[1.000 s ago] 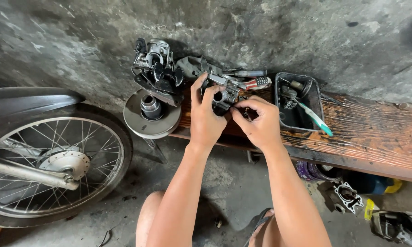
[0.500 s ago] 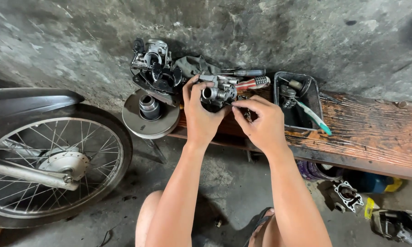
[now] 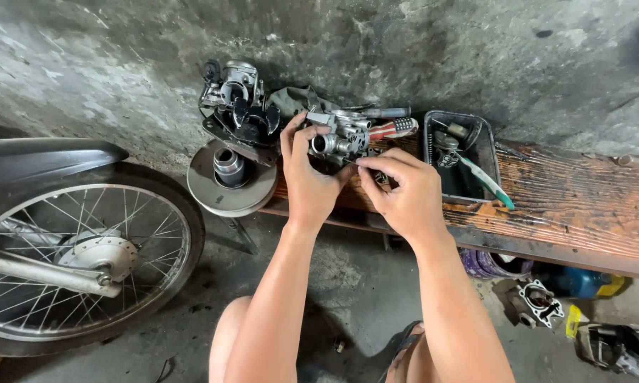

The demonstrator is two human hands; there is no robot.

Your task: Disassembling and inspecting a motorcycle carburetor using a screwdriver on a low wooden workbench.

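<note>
Both hands were busy: my left hand [image 3: 309, 181] gripped the small metal carburettor [image 3: 337, 140] above the wooden bench [image 3: 582, 206], while my right hand [image 3: 403, 190] pinched shut on a thin tool I could barely make out, its tip at the body. A slip might have sent a tiny part down to the floor, since I held it near the bench's front edge, beside the black tray [image 3: 461, 159].

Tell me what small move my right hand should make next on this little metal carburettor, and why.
Probably ease the right hand in a touch so the thin tool pinched in its fingertips seats squarely. The left hand already grips the small grey metal carburettor above the worn wooden bench, and the tip sits right at its side.
</note>
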